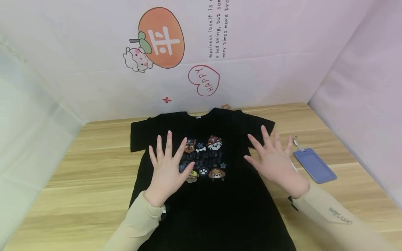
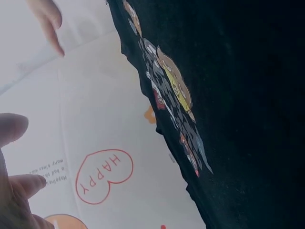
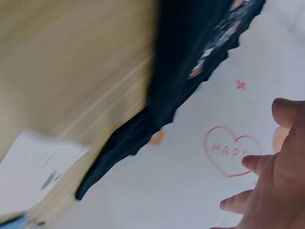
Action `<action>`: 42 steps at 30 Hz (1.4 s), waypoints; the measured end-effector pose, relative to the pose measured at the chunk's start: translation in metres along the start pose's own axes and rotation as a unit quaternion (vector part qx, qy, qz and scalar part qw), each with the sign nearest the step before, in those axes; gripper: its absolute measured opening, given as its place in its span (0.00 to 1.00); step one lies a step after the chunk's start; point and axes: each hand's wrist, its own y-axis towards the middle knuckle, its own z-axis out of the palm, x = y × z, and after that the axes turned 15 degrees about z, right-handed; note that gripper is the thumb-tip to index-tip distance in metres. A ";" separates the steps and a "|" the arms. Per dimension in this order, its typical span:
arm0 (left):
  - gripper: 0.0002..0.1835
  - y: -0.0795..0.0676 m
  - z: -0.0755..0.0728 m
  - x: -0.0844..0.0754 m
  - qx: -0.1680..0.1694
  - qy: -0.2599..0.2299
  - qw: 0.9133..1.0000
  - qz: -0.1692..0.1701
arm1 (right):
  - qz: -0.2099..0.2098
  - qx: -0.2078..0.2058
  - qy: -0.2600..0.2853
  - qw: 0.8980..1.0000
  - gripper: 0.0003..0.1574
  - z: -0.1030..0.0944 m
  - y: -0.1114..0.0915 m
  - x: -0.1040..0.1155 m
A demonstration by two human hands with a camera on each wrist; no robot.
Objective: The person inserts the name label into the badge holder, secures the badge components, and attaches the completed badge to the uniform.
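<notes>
A black T-shirt [image 1: 201, 202] lies spread on the table with its neck toward the back wall; cartoon dog faces are printed on its chest. Over the left part of the print is my left hand [image 1: 168, 172], fingers spread and holding nothing. My right hand [image 1: 274, 160], also with spread fingers and nothing in it, is over the shirt's right side edge, just below the right sleeve [image 1: 257, 123]. Seen from the left wrist, the shirt [image 2: 238, 95] lies well apart from the fingertips [image 2: 35, 183]. The right wrist view shows the right thumb [image 3: 286, 112] and fingers raised.
A blue card holder [image 1: 315, 165] with a strap clip lies on the wooden table [image 1: 69, 181] to the right. Beside it, a white card [image 3: 38, 171] shows in the right wrist view, mostly hidden by my hand in the head view. White printed cloth [image 1: 267, 69] covers the walls.
</notes>
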 end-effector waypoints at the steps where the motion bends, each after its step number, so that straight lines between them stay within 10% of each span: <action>1: 0.40 0.000 0.000 0.001 -0.001 -0.003 1.000 -0.001 | 0.004 -0.003 -0.003 1.000 0.43 -0.001 0.000 -0.006; 18: 0.41 0.001 -0.004 0.000 -0.027 -0.171 0.984 -0.031 | 0.067 0.016 -0.020 0.997 0.49 -0.001 0.012 -0.097; 25: 0.37 0.005 -0.007 0.000 -0.029 -0.342 0.935 -0.090 | 0.077 0.100 0.035 0.991 0.62 -0.001 0.022 -0.135; 33: 0.32 0.006 -0.006 0.004 -0.038 -0.492 0.856 -0.153 | 0.060 0.145 0.092 0.983 0.68 0.004 0.034 -0.163; 39: 0.30 0.007 -0.004 0.002 -0.037 -0.518 0.838 -0.166 | 0.055 0.152 0.101 0.982 0.68 0.004 0.035 -0.180; 42: 0.30 0.007 -0.001 0.002 -0.037 -0.558 0.809 -0.180 | 0.055 0.168 0.109 0.978 0.68 0.005 0.038 -0.186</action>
